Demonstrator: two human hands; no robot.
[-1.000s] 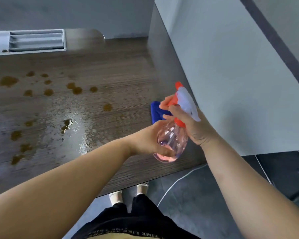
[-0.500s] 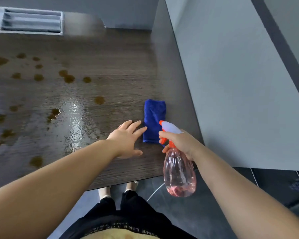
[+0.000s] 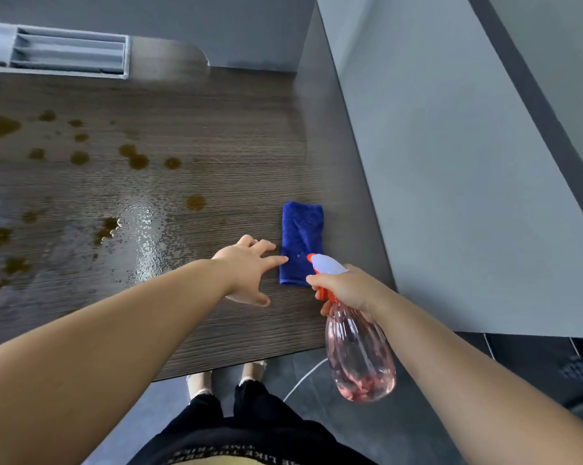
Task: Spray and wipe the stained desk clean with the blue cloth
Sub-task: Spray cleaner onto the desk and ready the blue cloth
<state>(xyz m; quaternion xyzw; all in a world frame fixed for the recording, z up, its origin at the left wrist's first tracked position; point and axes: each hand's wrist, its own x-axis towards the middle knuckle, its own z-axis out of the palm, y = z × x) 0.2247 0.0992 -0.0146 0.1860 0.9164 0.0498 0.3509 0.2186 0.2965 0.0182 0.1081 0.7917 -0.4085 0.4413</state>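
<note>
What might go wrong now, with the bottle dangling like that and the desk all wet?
1. The spray bottle hangs from the right hand past the desk edge, above the floor. If the grip slips, it may fall.
2. The left hand reaches open toward the blue cloth. Careless wiping through the wet patch could smear the brown stains wider.

Amber-brown stains (image 3: 139,161) are speckling a dark, brown-grey wood-grain desk (image 3: 233,135), a royal-blue cloth (image 3: 302,241) is standing out against it, and a clear pink spray bottle (image 3: 360,354) is showing its white-and-orange head.
</note>
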